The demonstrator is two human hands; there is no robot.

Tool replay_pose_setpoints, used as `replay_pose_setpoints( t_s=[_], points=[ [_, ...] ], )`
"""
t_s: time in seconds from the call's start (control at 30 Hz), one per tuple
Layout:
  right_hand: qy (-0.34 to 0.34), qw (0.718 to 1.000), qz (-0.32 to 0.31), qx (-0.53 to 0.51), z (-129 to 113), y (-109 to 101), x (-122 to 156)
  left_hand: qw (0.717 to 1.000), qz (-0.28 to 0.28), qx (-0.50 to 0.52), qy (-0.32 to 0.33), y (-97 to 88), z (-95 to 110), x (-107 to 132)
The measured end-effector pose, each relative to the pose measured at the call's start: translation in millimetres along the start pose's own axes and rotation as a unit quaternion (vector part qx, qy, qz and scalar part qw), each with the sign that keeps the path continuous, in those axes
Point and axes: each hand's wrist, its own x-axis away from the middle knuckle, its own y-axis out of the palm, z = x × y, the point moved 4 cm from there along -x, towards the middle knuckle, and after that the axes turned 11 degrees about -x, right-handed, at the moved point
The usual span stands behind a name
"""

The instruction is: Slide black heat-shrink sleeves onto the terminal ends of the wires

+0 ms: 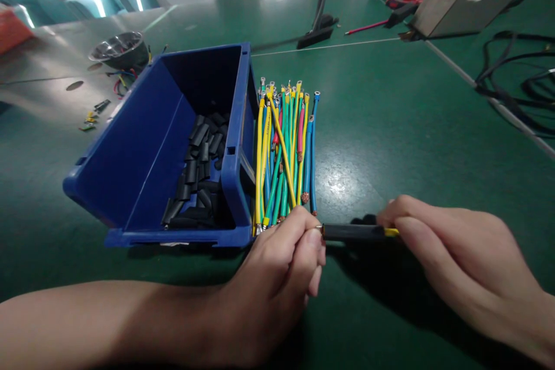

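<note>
A yellow cable [391, 232] stretches level between my two hands, with a black heat-shrink tube [353, 232] around it. My left hand [288, 260] is closed on its metal end; the fingers hide most of that tip. On the other side, my right hand [446, 248] pinches the yellow insulation just past the tube. Beyond my left hand lies a bundle of short cables [286, 150] in yellow, green, blue and red, several with ring lugs and some with bare copper ends. Left of the bundle stands a blue bin [239, 127] holding many black tube pieces [202, 156].
At the back left sits a metal bowl [121, 51], with small terminals [90, 120] nearer. A stand base [315, 36] is at the back middle. An open cardboard box [455, 11] and coiled black cables [515, 69] occupy the right of the green table [390, 127].
</note>
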Motion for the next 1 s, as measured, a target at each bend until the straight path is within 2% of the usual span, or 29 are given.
replay_pose_setpoints(
  t_s=[0.17,0.27,0.43,0.6,0.73,0.83,1.0],
  points=[
    [0.027,0.999,-0.003,-0.033,4.0,-0.7,-5.5,0.999,-0.024,0.022,0.002,-1.3,-2.4,1.6],
    [0.043,0.997,0.013,-0.061,7.3,0.0,-3.8,0.999,-0.018,0.035,-0.001,-2.8,-3.4,3.0],
    [0.066,0.995,-0.002,-0.069,7.0,2.1,-5.4,0.997,-0.005,0.071,0.01,-0.8,-2.5,1.5],
    [0.049,0.996,-0.009,-0.073,4.4,2.3,-6.6,0.99,-0.024,0.135,0.01,-1.6,1.1,-1.1],
    [0.032,0.997,-0.015,-0.074,3.0,2.5,-3.9,0.979,-0.045,0.197,-0.003,-2.3,-3.6,-0.7],
    [0.027,0.997,-0.003,-0.071,2.7,1.2,-3.0,0.982,-0.047,0.179,0.026,-1.6,-6.5,-0.6],
    [0.022,0.996,-0.011,-0.081,2.3,1.0,-4.9,0.986,-0.023,0.166,0.008,1.4,-6.0,-2.6]
  ],
)
